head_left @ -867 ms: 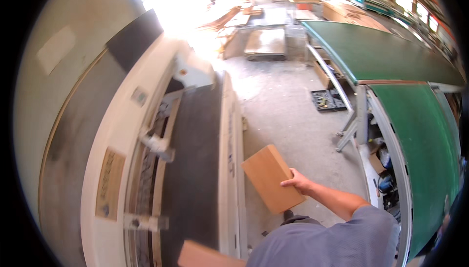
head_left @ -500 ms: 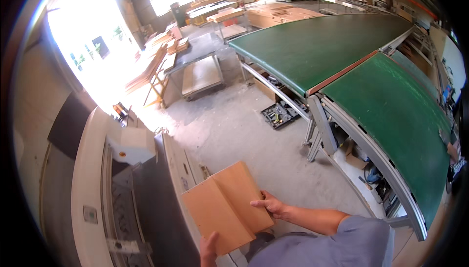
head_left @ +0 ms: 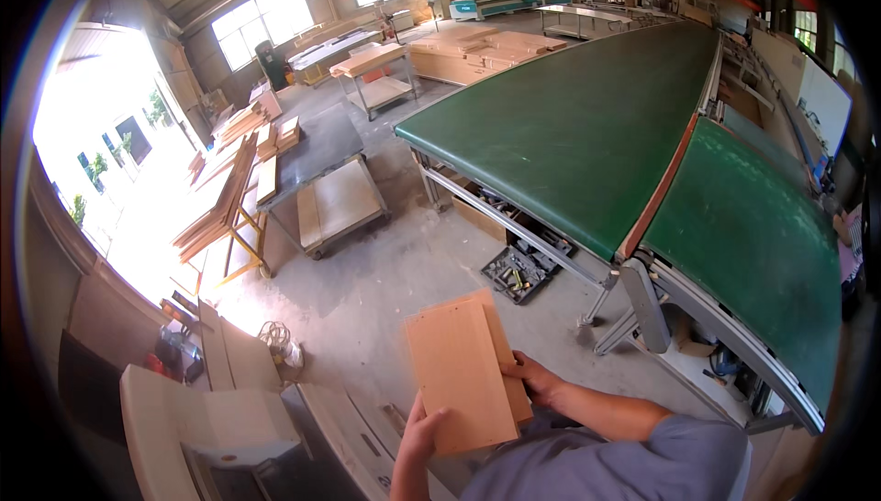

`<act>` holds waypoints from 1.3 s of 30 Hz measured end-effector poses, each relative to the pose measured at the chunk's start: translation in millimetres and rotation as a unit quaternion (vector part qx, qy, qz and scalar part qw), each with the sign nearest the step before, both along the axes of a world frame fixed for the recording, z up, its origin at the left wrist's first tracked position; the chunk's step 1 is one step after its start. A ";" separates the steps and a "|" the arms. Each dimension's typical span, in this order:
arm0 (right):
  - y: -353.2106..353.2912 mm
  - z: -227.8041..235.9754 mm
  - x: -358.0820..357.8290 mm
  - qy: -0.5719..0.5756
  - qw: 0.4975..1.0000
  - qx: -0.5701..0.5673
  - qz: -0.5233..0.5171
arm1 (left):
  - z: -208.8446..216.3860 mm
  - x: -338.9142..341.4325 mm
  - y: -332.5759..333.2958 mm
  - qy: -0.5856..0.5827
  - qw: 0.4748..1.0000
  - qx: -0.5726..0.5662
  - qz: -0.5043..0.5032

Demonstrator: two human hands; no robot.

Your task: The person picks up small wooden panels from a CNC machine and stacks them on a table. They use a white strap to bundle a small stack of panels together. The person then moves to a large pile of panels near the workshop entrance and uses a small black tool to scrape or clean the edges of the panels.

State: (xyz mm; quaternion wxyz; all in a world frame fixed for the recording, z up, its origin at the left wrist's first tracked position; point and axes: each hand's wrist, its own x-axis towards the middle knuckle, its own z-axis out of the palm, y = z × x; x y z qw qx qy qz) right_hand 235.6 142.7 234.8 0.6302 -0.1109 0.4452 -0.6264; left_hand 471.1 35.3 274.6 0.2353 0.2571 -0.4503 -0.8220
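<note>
2 boards held up in front of the body, above the floor point(head_left: 395, 276), betw. the machine point(head_left: 151, 418) at lower L & the green belt point(head_left: 743, 244) on the R. Front board point(head_left: 459, 374) overlaps rear board point(head_left: 498, 343); rear one sticks out along the R side & a bit at the top, so edges aren't flush. Both tilted, approx. face to face; can't tell if there's a gap betw. them.

L hand point(head_left: 422, 432): fingers clamped on front board's lower L edge, thumb on its face, the rest hidden behind. Can't tell if they reach the rear board too. R hand point(head_left: 541, 384): fingers clamped on rear board's R edge, thumb side close to front board's edge; can't tell if it touches.

To handle this pair well, IMO: grip firm but not hard, thumbs flat, w/ pressure spread over the faces rather than on corners. Each hand seems to have mainly 1 board, so even support matters, else 1 could slip or twist. Best to slide faces gently, no grit betw. them, to avoid scratches; min. pinch risk if fingertips stay out of the overlap. Corners should stay clear of the machine's edge & the tool case point(head_left: 521, 270) on the floor.
</note>
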 end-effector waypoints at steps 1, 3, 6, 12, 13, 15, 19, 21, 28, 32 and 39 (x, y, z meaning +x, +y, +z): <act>-25.5 -0.9 -7.4 0.000 1.000 -0.006 -0.009 | 4.9 -13.2 -28.6 -0.007 1.000 0.020 0.007; -74.4 0.7 -21.9 0.001 1.000 -0.017 -0.025 | 11.0 -38.5 -84.2 -0.019 0.998 0.060 0.023; -159.6 -12.4 -55.6 0.002 0.999 -0.018 -0.030 | 4.4 -79.1 -171.6 -0.045 0.998 0.040 0.013; -350.8 4.3 -124.2 0.044 0.999 -0.027 0.004 | -6.9 -133.2 -356.5 -0.017 0.999 0.036 0.009; -383.6 15.0 -135.0 0.032 0.998 -0.042 0.016 | -4.6 -133.9 -386.2 -0.012 0.999 0.040 0.003; -447.6 26.9 -156.5 0.035 0.997 -0.051 0.047 | -4.7 -140.6 -444.9 0.002 0.998 0.057 -0.020; -579.4 31.2 -176.2 0.111 0.987 -0.044 0.108 | -4.5 -160.4 -533.2 0.020 0.996 0.048 0.067; -647.5 33.7 -184.0 0.167 0.974 -0.031 0.151 | -6.6 -179.7 -584.6 0.019 0.994 0.011 0.105; -872.8 3.9 -233.8 0.165 0.964 -0.114 0.175 | -16.5 -235.3 -806.5 0.014 0.992 -0.022 0.123; -974.2 33.8 -266.6 0.027 0.978 -0.046 0.199 | 12.3 -280.8 -910.9 0.029 0.985 -0.012 0.169; -1152.9 20.4 -337.1 -0.008 0.971 -0.026 0.239 | -23.3 -357.8 -1081.7 0.000 0.969 0.057 0.241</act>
